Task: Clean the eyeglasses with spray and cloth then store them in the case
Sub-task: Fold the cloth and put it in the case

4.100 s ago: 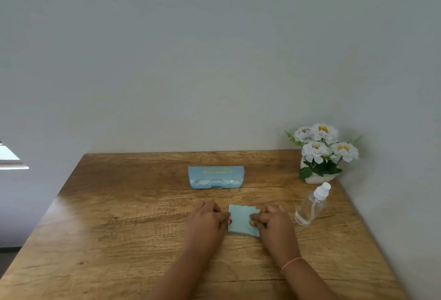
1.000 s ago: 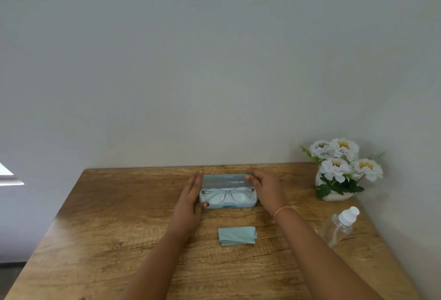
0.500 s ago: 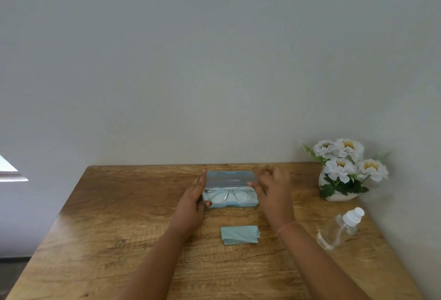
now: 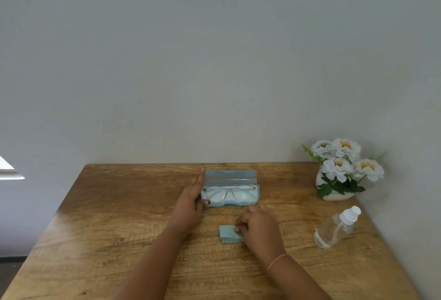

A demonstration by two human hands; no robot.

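Cloth (image 4: 228, 234) edge sits pinched by right hand (image 4: 261, 229) fingers (image 4: 238, 229).

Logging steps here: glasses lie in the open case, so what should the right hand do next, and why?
Probably lift the folded cloth and lay it over the eyeglasses: the right hand curls on its edge, the left hand rests against the open case, and nothing blocks the way.
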